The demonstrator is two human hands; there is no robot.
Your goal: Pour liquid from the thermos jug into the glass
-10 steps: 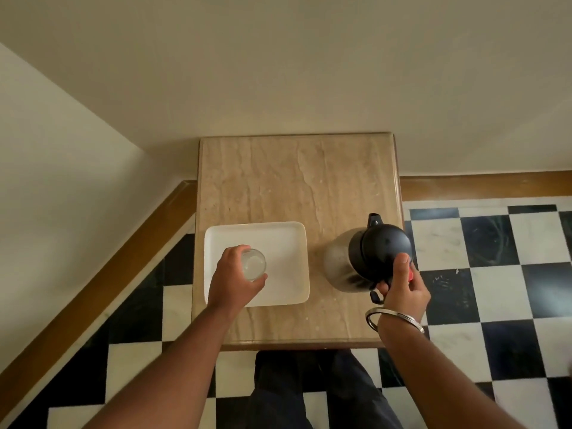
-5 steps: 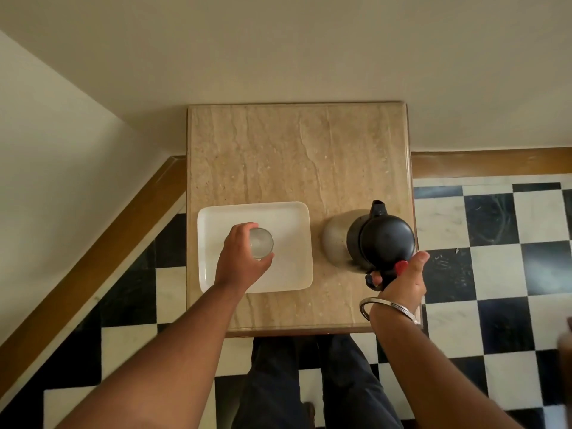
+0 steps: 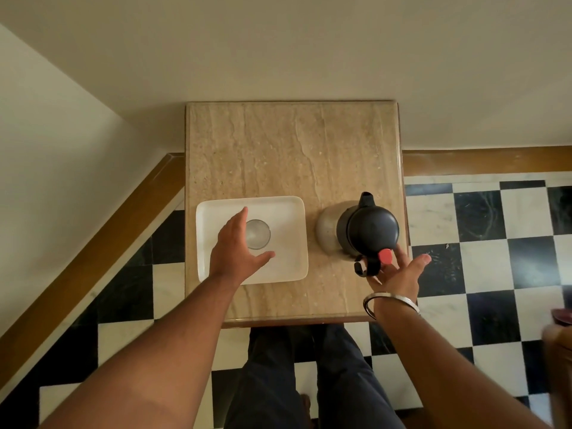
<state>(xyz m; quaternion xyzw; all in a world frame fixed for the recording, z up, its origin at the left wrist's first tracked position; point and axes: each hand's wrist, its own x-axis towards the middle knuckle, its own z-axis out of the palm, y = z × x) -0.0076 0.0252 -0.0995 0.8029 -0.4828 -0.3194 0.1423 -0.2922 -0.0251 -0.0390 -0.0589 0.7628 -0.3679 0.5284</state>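
A clear glass (image 3: 258, 233) stands upright on a white rectangular tray (image 3: 284, 212) at the table's left. My left hand (image 3: 235, 252) is open, fingers spread around the glass's left side, not gripping it. The thermos jug (image 3: 365, 230), steel body with a black lid, spout pointing away and a red button by the handle, stands on the table's right edge. My right hand (image 3: 399, 270) is open, palm up, just behind the jug's handle, fingers apart and close to the red button.
The small beige marble table (image 3: 294, 150) stands against a white wall. Around it is a black-and-white checkered floor (image 3: 495, 243) with a wooden skirting. My legs are under the table's near edge. A dark blurred object (image 3: 561, 317) is at the far right.
Both hands have let go: the left hand opened off the glass, the right hand opened off the jug's handle and drew back slightly.
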